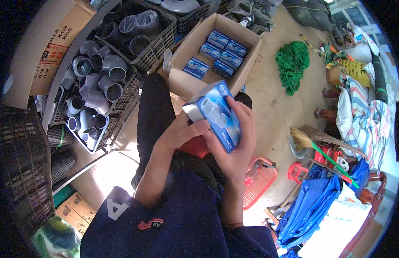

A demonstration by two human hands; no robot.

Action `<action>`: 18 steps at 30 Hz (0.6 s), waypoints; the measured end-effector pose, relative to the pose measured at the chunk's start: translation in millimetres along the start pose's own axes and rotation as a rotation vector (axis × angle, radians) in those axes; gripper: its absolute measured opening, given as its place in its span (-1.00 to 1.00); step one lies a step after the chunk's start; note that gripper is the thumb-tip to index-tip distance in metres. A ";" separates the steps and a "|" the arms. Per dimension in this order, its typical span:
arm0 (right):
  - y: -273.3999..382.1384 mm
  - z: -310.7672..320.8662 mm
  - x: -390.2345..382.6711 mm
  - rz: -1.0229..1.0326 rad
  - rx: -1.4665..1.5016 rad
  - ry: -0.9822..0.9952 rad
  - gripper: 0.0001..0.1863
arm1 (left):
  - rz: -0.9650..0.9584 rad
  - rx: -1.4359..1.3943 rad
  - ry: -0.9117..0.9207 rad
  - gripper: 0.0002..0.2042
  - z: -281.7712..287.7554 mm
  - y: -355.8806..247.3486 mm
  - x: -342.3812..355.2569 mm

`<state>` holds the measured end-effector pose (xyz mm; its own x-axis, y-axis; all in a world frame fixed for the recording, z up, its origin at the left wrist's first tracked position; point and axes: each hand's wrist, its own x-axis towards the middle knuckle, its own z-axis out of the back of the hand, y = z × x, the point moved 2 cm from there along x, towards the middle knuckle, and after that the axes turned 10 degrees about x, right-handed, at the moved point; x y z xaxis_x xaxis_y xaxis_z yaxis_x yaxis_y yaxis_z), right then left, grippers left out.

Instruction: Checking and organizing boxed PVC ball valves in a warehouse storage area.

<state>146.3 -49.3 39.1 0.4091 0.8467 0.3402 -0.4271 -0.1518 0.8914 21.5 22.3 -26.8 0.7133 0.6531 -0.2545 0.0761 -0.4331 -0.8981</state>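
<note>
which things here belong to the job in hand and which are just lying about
Job, seemingly:
small blue box, in left hand and right hand
open cardboard carton holding similar blue boxes

Lying about:
green netting
straw broom
grey pipe elbows

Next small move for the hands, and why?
Probably lift the blue box forward over the open carton, keeping both hands on it: the left hand and right hand already support it, the carton stands just ahead with its top open, and similar blue boxes lie inside.
</note>
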 end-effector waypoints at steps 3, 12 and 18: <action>4.4 5.2 4.6 0.050 0.155 0.102 -0.14 | -0.084 -0.180 0.103 -0.25 2.5 -3.4 -6.0; -48.6 7.9 -0.2 0.014 0.641 -0.270 -0.33 | -0.216 -0.237 -0.033 -0.23 13.4 0.0 6.9; -151.2 -35.5 -67.7 -1.160 1.419 -0.423 -0.45 | -0.325 -0.277 -0.087 -0.23 20.4 15.0 -1.8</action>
<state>154.5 -65.5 -129.4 0.2073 0.6937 -0.6897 0.9771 -0.1126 0.1805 7.2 27.3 -47.2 0.5614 0.8274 -0.0146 0.4794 -0.3395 -0.8093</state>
